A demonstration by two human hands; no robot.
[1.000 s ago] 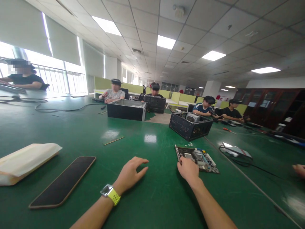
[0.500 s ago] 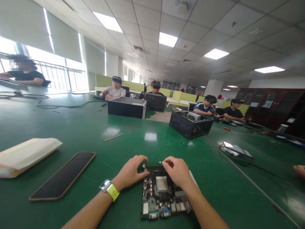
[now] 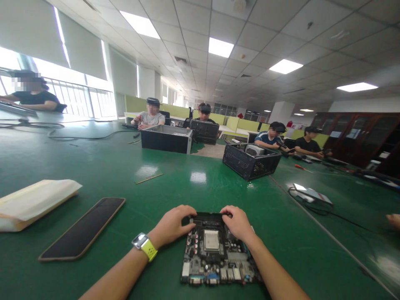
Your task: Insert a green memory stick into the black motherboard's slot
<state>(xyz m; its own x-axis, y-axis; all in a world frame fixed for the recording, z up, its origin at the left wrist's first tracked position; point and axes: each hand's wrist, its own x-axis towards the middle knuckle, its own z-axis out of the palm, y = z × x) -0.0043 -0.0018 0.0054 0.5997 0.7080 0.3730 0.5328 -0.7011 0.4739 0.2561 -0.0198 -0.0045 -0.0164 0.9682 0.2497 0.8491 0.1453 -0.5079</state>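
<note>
A black motherboard (image 3: 195,264) lies on the green table in front of me, its ports facing me. A square silver processor (image 3: 211,240) sits in its socket. My left hand (image 3: 175,223) is at the board's far left corner, with fingers and thumb closed around the edge. At the far right side, my right hand (image 3: 236,223) has its fingers curled over the board's edge. A dark strip (image 3: 209,216) runs between the two hands; I cannot tell whether it is part of the board or a separate piece. My left wrist wears a watch (image 3: 144,246) with a yellow-green band.
To the left lie a smartphone (image 3: 84,229) and a pale paper packet (image 3: 39,204). Computer cases (image 3: 165,139) (image 3: 251,161) stand farther back. At right are a flat device with a cable (image 3: 312,195) and a screwdriver (image 3: 302,168). Several people sit around the table.
The motherboard has shifted slightly left and turned a little. My right hand has moved a bit to the right, and its fingers now rest at the far edge. The left hand has hardly moved.
</note>
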